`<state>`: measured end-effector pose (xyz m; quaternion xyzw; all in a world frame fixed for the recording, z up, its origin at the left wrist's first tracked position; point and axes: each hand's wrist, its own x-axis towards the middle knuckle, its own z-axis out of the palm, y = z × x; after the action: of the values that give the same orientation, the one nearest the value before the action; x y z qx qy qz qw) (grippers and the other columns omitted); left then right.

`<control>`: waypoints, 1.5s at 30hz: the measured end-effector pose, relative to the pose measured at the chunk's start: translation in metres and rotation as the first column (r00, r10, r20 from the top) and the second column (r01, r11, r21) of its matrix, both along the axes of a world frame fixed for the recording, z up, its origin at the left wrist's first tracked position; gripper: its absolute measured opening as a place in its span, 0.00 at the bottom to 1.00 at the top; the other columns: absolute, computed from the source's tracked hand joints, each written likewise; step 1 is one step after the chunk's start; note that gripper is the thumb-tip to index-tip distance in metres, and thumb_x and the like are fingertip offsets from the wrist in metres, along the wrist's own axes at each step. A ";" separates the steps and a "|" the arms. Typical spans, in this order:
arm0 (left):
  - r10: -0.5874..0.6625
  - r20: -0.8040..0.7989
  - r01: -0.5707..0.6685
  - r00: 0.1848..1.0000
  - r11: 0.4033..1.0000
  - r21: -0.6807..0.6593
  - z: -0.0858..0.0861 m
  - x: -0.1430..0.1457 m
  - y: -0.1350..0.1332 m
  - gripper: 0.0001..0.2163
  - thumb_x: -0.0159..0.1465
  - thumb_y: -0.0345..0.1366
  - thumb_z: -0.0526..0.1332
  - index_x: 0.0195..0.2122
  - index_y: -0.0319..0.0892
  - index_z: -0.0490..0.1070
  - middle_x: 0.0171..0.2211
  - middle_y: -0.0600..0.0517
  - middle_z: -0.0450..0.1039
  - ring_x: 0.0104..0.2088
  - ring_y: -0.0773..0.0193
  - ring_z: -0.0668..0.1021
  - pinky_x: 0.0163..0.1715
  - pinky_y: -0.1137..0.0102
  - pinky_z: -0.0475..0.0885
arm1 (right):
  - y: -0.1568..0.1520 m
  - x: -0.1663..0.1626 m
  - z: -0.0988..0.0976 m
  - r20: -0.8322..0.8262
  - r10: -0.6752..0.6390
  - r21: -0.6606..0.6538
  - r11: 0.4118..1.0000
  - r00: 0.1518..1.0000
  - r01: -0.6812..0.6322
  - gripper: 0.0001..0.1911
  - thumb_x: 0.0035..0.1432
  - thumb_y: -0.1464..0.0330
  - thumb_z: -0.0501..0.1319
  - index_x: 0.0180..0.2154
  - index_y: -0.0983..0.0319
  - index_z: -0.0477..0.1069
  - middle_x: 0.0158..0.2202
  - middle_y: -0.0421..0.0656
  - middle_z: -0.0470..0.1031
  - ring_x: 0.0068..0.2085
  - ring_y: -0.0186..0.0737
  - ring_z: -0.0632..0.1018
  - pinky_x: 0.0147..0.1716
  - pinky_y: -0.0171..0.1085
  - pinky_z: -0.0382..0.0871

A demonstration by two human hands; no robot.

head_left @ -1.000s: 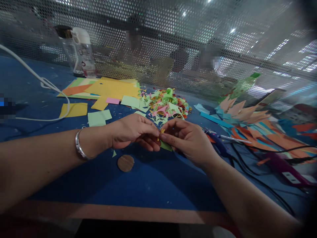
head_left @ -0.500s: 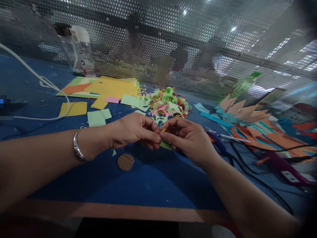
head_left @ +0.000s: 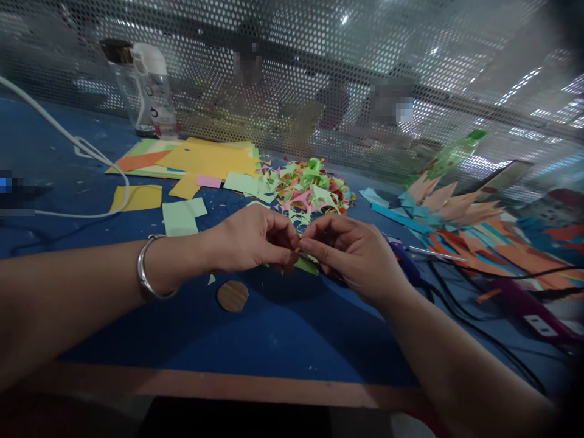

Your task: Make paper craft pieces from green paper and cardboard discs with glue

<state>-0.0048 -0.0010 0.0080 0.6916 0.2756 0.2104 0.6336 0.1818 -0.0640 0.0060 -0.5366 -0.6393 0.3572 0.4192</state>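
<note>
My left hand (head_left: 255, 238) and my right hand (head_left: 349, 252) meet fingertip to fingertip above the blue table (head_left: 292, 340). Pinched between them is a tiny piece of yellow paper (head_left: 298, 248), mostly hidden by the fingers. A green paper piece (head_left: 307, 266) shows just below the fingertips; whether it is touched I cannot tell. Nearer to me lies a round cardboard disc (head_left: 232, 296). Behind the hands is a heap of colourful paper scraps (head_left: 310, 185). Light green paper (head_left: 180, 217) lies beyond my left wrist.
Yellow paper sheets (head_left: 214, 159) are stacked at the back left, near clear bottles (head_left: 157, 91). A white cable (head_left: 50, 115) curves across the left. On the right are a glue gun (head_left: 406, 261), folded paper petals (head_left: 456, 207) and a purple power strip (head_left: 529, 313). A perforated metal screen (head_left: 283, 73) stands behind.
The fingers have closed further around the yellow paper, so less of it shows. Both hands stay nearly in place, and the whole view has shifted slightly.
</note>
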 end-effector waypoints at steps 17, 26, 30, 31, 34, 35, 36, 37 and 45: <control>0.083 0.023 -0.086 0.996 0.941 0.329 -0.006 0.004 0.002 0.13 0.53 0.29 0.65 0.41 0.38 0.72 0.26 0.55 0.74 0.27 0.69 0.76 0.25 0.77 0.66 | 0.001 -0.001 0.001 0.011 0.010 0.010 1.000 1.000 -0.010 0.18 0.52 0.54 0.69 0.29 0.63 0.72 0.18 0.34 0.66 0.15 0.26 0.64 0.13 0.29 0.52; 0.267 0.106 -0.268 0.958 0.963 0.000 0.000 0.003 0.003 0.10 0.54 0.27 0.68 0.37 0.36 0.73 0.24 0.55 0.72 0.25 0.72 0.73 0.27 0.75 0.68 | 0.007 0.020 0.002 -0.023 -0.160 0.184 0.970 0.987 0.161 0.11 0.54 0.62 0.69 0.31 0.62 0.73 0.22 0.35 0.70 0.17 0.26 0.67 0.15 0.29 0.58; 0.353 0.197 -0.336 0.915 0.935 -0.117 -0.002 0.003 0.006 0.08 0.53 0.27 0.69 0.33 0.36 0.72 0.24 0.56 0.70 0.22 0.74 0.68 0.24 0.74 0.63 | 0.010 0.037 0.006 0.122 -0.304 0.278 0.924 0.945 0.261 0.11 0.54 0.61 0.67 0.31 0.61 0.73 0.23 0.36 0.70 0.17 0.27 0.67 0.16 0.30 0.60; 0.369 0.200 -0.350 0.908 0.928 -0.124 -0.002 0.003 0.006 0.08 0.53 0.27 0.69 0.32 0.36 0.72 0.23 0.56 0.69 0.21 0.75 0.67 0.23 0.74 0.62 | 0.010 0.041 0.007 0.181 -0.313 0.267 0.928 0.932 0.260 0.11 0.55 0.60 0.66 0.31 0.61 0.72 0.22 0.36 0.70 0.17 0.28 0.67 0.16 0.30 0.60; 0.416 0.181 -0.406 0.891 0.910 -0.088 -0.002 0.004 0.006 0.08 0.52 0.27 0.70 0.31 0.36 0.73 0.24 0.55 0.70 0.23 0.73 0.69 0.23 0.74 0.62 | 0.013 0.052 0.005 0.424 -0.259 0.174 0.964 0.868 0.202 0.12 0.56 0.59 0.63 0.30 0.61 0.73 0.20 0.36 0.68 0.18 0.31 0.67 0.19 0.32 0.61; 0.421 0.177 -0.415 0.889 0.907 -0.075 -0.002 0.004 0.006 0.08 0.52 0.27 0.70 0.31 0.36 0.73 0.24 0.54 0.70 0.24 0.72 0.70 0.24 0.73 0.63 | 0.013 0.055 0.003 0.519 -0.225 0.135 0.974 0.825 0.181 0.12 0.57 0.59 0.62 0.30 0.60 0.73 0.20 0.37 0.69 0.19 0.32 0.68 0.20 0.33 0.61; 0.419 0.177 -0.413 0.891 0.908 -0.070 -0.002 0.004 0.006 0.08 0.52 0.27 0.70 0.31 0.36 0.73 0.25 0.54 0.71 0.24 0.72 0.70 0.24 0.73 0.63 | 0.014 0.057 0.002 0.610 -0.189 0.094 0.982 0.770 0.166 0.12 0.57 0.59 0.61 0.29 0.60 0.73 0.20 0.38 0.70 0.21 0.34 0.70 0.22 0.34 0.61; 0.409 0.179 -0.402 0.895 0.912 -0.074 -0.003 0.004 0.006 0.07 0.52 0.27 0.70 0.31 0.36 0.73 0.24 0.55 0.70 0.23 0.72 0.69 0.24 0.73 0.63 | 0.014 0.059 0.000 0.689 -0.149 0.053 0.986 0.709 0.156 0.11 0.57 0.59 0.61 0.29 0.60 0.74 0.21 0.39 0.72 0.22 0.35 0.71 0.23 0.34 0.61; 0.358 0.190 -0.338 0.914 0.932 -0.128 -0.005 0.004 0.005 0.07 0.54 0.25 0.69 0.31 0.36 0.72 0.24 0.55 0.71 0.23 0.73 0.71 0.26 0.73 0.67 | 0.013 0.049 -0.003 0.891 -0.039 -0.069 0.973 0.453 0.219 0.06 0.55 0.67 0.58 0.28 0.59 0.72 0.25 0.41 0.77 0.27 0.39 0.76 0.26 0.35 0.59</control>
<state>-0.0009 0.0041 0.0028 0.5752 0.3354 0.3786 0.6429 0.2308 -0.0510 0.0028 -0.7250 -0.6870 0.0491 0.0051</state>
